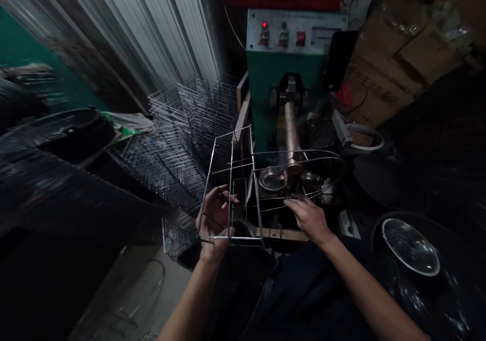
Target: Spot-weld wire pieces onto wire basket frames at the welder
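A wire rack (pixel 231 171) of thin metal rods is held up in front of me, tilted. My left hand (pixel 214 219) grips its near left corner, with the thumb over the bottom rod and the fingers curled among the bars. My right hand (pixel 308 218) is at the rack's right side, its fingers together on a thin wire there. Whether that wire is fixed to the rack is hard to tell. A curved wire hoop (pixel 336 156) reaches out to the right. Just beyond stands a green spot-welding machine (pixel 261 88), its copper-coloured arm (pixel 291 133) pointing toward me above the wires.
Stacked wire racks (pixel 193 113) crowd the left side. Small metal dishes (pixel 271 179) lie under the machine's arm. A cardboard box (pixel 391 73) is at back right, near a round pan (pixel 364 137). A dark container with a shiny oval dish (pixel 410 246) stands at my right.
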Tool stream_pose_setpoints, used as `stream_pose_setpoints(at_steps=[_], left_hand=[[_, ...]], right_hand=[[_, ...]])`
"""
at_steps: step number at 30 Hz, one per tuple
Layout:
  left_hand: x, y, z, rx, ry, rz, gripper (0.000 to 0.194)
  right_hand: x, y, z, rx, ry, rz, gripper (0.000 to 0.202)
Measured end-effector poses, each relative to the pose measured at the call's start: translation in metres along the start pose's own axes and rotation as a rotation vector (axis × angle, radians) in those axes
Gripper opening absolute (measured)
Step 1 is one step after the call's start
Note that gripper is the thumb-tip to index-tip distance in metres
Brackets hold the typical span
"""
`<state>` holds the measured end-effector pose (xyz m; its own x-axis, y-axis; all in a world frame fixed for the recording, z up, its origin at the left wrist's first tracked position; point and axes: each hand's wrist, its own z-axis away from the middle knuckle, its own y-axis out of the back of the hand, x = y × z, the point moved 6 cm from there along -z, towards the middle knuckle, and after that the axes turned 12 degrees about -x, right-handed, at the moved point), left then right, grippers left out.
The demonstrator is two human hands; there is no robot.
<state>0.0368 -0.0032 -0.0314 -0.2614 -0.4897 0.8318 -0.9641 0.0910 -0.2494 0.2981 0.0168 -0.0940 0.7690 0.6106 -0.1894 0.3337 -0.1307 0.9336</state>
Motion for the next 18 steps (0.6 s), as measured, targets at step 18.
stream_pose_setpoints(at_steps=[18], left_hand=[[0.002, -0.011, -0.023, 0.056, -0.052, 0.12, 0.074]], right_hand=[[0.011, 0.016, -0.019, 0.018, -0.001, -0.048, 0.048]])
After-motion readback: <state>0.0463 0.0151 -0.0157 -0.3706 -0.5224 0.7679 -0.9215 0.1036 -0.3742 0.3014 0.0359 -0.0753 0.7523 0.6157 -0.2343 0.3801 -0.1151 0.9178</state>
